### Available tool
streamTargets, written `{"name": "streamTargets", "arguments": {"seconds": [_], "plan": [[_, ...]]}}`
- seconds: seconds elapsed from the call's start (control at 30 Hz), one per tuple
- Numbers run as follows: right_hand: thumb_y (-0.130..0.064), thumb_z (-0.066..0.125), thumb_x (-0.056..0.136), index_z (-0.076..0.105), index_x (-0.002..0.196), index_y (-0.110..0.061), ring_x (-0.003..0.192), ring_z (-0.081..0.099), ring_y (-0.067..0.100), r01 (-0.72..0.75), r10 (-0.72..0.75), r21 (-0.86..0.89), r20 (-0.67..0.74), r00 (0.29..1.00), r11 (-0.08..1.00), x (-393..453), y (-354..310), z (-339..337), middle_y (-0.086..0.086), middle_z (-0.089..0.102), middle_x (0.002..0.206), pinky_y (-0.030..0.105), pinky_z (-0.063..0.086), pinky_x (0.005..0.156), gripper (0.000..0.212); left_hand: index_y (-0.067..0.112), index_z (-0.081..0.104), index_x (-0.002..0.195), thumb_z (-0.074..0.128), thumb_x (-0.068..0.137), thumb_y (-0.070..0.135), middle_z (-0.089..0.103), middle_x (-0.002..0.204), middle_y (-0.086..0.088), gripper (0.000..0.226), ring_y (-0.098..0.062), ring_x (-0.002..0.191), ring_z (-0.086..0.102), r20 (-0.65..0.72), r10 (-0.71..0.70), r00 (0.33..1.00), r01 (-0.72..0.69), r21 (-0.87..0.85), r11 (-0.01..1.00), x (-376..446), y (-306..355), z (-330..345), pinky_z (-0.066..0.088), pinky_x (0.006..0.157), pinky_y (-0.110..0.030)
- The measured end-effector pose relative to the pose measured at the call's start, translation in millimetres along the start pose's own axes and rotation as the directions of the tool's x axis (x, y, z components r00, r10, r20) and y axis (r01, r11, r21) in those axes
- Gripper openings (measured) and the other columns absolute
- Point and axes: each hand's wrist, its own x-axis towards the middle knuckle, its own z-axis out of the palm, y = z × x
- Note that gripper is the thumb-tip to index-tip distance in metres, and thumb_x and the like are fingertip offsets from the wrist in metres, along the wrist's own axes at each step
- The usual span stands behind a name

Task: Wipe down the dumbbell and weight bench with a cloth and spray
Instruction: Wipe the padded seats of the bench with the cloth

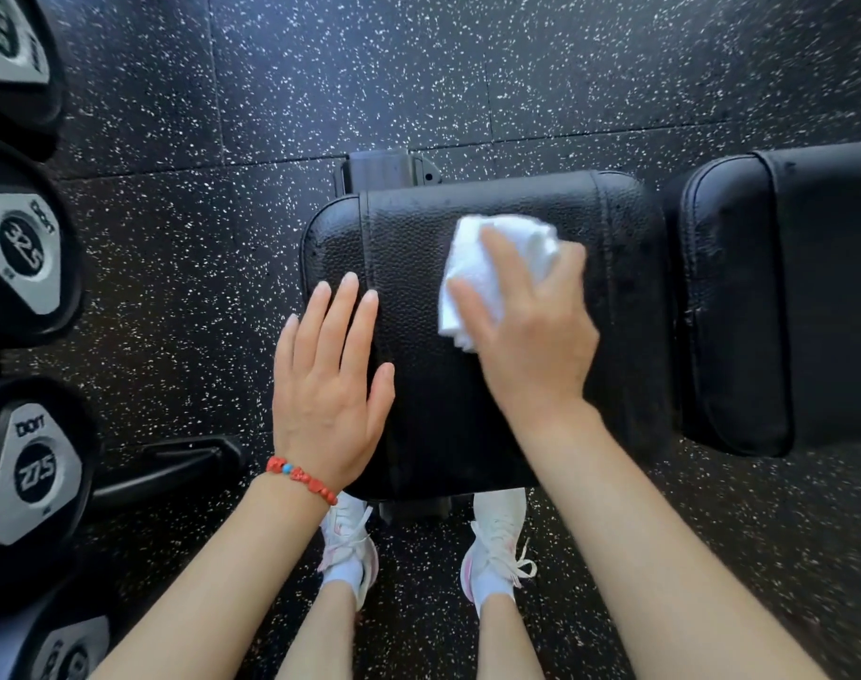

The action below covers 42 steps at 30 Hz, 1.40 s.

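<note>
Your right hand (531, 331) is clenched loosely around a bunched white cloth (497, 257), thumb on the near side and fingers (504, 267) draped over the top, pressing the cloth down onto the black seat pad (418, 247) of the weight bench. The hand is slightly blurred. Your left hand (327, 380) is released and flat, fingers straight and close together, palm down on the left part of the same pad, holding nothing; its fingertips reach over the pad's stitched seam. A red beaded bracelet (300, 476) sits on that wrist.

The cloth lies on the far right half of the seat pad, close to the gap that separates it from the bench's back pad (786, 296), which runs off the right edge. The textured leather around the cloth looks dark and a little shiny.

Dumbbells (23, 257) are stacked along the left edge, their end caps marked 32.5 and 27.5, well apart from both hands. Your white sneakers (492, 547) stand on the speckled rubber floor (369, 66) just under the near edge of the pad.
</note>
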Motion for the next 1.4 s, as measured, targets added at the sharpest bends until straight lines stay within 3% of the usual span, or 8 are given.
{"name": "streamTargets", "arguments": {"seconds": [0.13, 0.33, 0.6, 0.8, 0.87, 1.0, 1.17, 1.4], "plan": [[-0.044, 0.059, 0.082, 0.066, 0.109, -0.016, 0.064, 0.057, 0.028, 0.171, -0.17, -0.054, 0.03, 0.985, 0.984, -6.2, 16.3, -7.9, 0.019, 0.057, 0.083, 0.026, 0.04, 0.038, 0.04, 0.001, 0.042, 0.136, 0.04, 0.09, 0.025, 0.036, 0.145, -0.017, 0.052, -0.032, 0.135, 0.028, 0.004, 0.006, 1.0, -0.006, 0.02, 1.0, -0.8, 0.8, -2.4, 0.024, 0.109, -0.051], [-0.042, 0.063, 0.081, 0.058, 0.12, -0.024, 0.084, 0.054, 0.034, -0.273, 0.274, 0.027, -0.03, 0.961, 0.962, -24.7, 43.5, -18.7, 0.02, 0.048, 0.101, 0.027, 0.029, 0.058, 0.043, 0.002, 0.042, 0.136, 0.043, 0.09, 0.023, 0.036, 0.145, -0.017, 0.05, -0.031, 0.135, 0.027, -0.025, 0.045, 0.999, -0.044, 0.005, 0.999, -4.3, 5.1, -6.1, 0.023, 0.109, -0.051], [-0.048, 0.052, 0.084, 0.067, 0.111, -0.019, 0.062, 0.058, 0.023, 0.164, -0.164, -0.082, 0.007, 0.986, 0.983, -96.8, 14.4, -15.7, 0.015, 0.058, 0.085, 0.028, 0.045, 0.044, 0.042, 0.004, 0.043, 0.136, 0.038, 0.092, 0.023, 0.036, 0.146, -0.015, 0.048, -0.033, 0.134, 0.033, 0.055, 0.114, 0.992, -0.116, 0.033, 0.993, -25.9, 7.5, -10.2, 0.026, 0.108, -0.052], [-0.048, 0.058, 0.078, 0.059, 0.117, -0.026, 0.076, 0.057, 0.034, -0.344, 0.345, 0.042, -0.02, 0.938, 0.938, -96.9, 56.8, -36.9, 0.018, 0.049, 0.1, 0.029, 0.036, 0.056, 0.045, 0.006, 0.042, 0.137, 0.038, 0.091, 0.026, 0.035, 0.147, -0.014, 0.05, -0.032, 0.136, 0.031, 0.07, 0.071, 0.995, -0.074, 0.053, 0.996, -28.0, 18.9, -9.0, 0.023, 0.109, -0.051], [-0.044, 0.062, 0.078, 0.063, 0.113, -0.023, 0.072, 0.059, 0.031, -0.245, 0.246, 0.039, -0.004, 0.969, 0.969, -102.3, 41.7, -31.6, 0.018, 0.053, 0.096, 0.025, 0.038, 0.051, 0.041, 0.008, 0.043, 0.136, 0.04, 0.092, 0.023, 0.035, 0.147, -0.014, 0.047, -0.032, 0.136, 0.03, 0.039, 0.069, 0.997, -0.071, 0.047, 0.996, -26.9, 30.0, -3.6, 0.022, 0.109, -0.05], [-0.045, 0.057, 0.083, 0.067, 0.111, -0.018, 0.061, 0.057, 0.021, 0.184, -0.183, -0.038, 0.032, 0.983, 0.982, -106.4, 44.3, -27.9, 0.018, 0.061, 0.085, 0.028, 0.05, 0.045, 0.04, 0.01, 0.045, 0.136, 0.04, 0.092, 0.023, 0.035, 0.147, -0.014, 0.045, -0.033, 0.136, 0.031, 0.012, 0.064, 0.998, -0.065, 0.046, 0.997, -21.4, 52.8, 5.6, 0.023, 0.108, -0.051], [-0.05, 0.054, 0.079, 0.061, 0.117, -0.026, 0.075, 0.056, 0.027, -0.252, 0.253, 0.071, 0.007, 0.968, 0.965, -94.9, 96.3, -48.4, 0.014, 0.049, 0.097, 0.025, 0.038, 0.055, 0.045, 0.009, 0.044, 0.136, 0.041, 0.091, 0.027, 0.036, 0.147, -0.013, 0.048, -0.032, 0.136, 0.031, 0.013, 0.075, 0.997, -0.076, 0.059, 0.995, -3.9, 75.8, 14.9, 0.022, 0.109, -0.051], [-0.045, 0.063, 0.079, 0.057, 0.12, -0.027, 0.083, 0.054, 0.03, -0.322, 0.32, 0.177, 0.038, 0.947, 0.93, -46.1, 101.1, -43.9, 0.013, 0.044, 0.104, 0.031, 0.035, 0.061, 0.046, 0.009, 0.042, 0.137, 0.042, 0.091, 0.03, 0.036, 0.147, -0.013, 0.05, -0.032, 0.136, 0.031, -0.002, 0.025, 1.0, -0.025, 0.098, 0.995, 16.5, 97.8, 33.5, 0.02, 0.11, -0.053]]}}
